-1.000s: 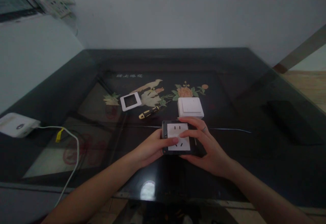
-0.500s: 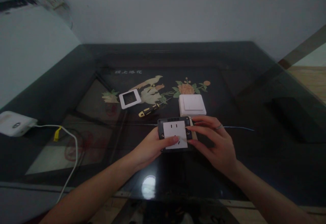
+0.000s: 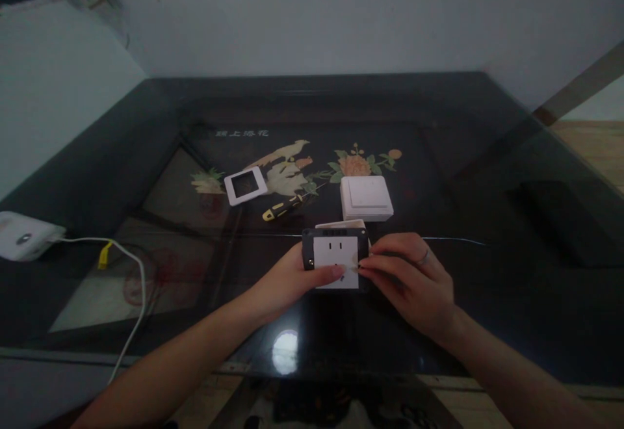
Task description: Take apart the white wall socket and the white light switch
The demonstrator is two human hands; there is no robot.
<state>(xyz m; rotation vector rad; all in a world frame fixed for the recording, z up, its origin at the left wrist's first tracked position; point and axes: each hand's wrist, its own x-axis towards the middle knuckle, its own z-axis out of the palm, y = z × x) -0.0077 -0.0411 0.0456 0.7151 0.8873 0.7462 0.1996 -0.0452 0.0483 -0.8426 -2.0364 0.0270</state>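
Note:
My left hand (image 3: 290, 281) is closed on a wall socket (image 3: 341, 247), its thumb lying across the white face. The socket has a dark frame, with a screw at its left side. My right hand (image 3: 412, 279) is at the socket's right edge, thumb and fingertips pinched together over the screw spot; whatever is between them is too small to make out. Behind the socket shows the rim of a white back box (image 3: 359, 223). Just beyond lies a white wall switch (image 3: 366, 198). A yellow-and-black screwdriver (image 3: 283, 208) and a white cover frame (image 3: 246, 186) lie to the left.
The dark, glossy table (image 3: 312, 104) has a bird-and-flower picture. At the left, a white charger (image 3: 26, 237) trails a white cable (image 3: 142, 286) with a yellow tag (image 3: 104, 255) over the front edge. A dark flat object (image 3: 570, 221) lies at right.
My right fingers have drawn together into a pinch at the socket's right edge, covering the screw there. The back box rim now shows above the socket. The view has shifted slightly.

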